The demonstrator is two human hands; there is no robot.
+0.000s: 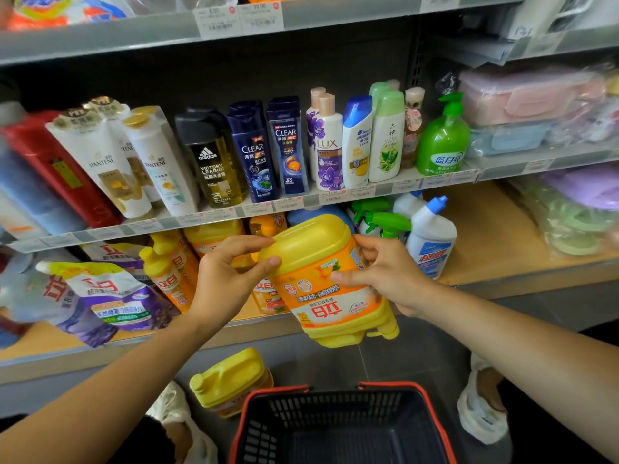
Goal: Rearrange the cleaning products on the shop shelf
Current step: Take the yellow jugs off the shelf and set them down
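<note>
Detergent jug [326, 279], yellow and orange, is held in the air in front of the lower shelf [502, 249], upside down: its label reads inverted and its cap end points down toward the basket [341, 426]. Left hand [227, 279] pinches the upturned base at the top left corner, fingers curled closed on it. Right hand [385, 272] clasps the right side, fingers closed round the body. Long axis runs near vertical, tilted slightly, base toward the shelf. Both hands are equally close to the jug. Judgement: the jug must be turned cap-up before it goes among the matching orange bottles [174, 266] behind. A second jug [231, 380] lies on the floor.
</note>
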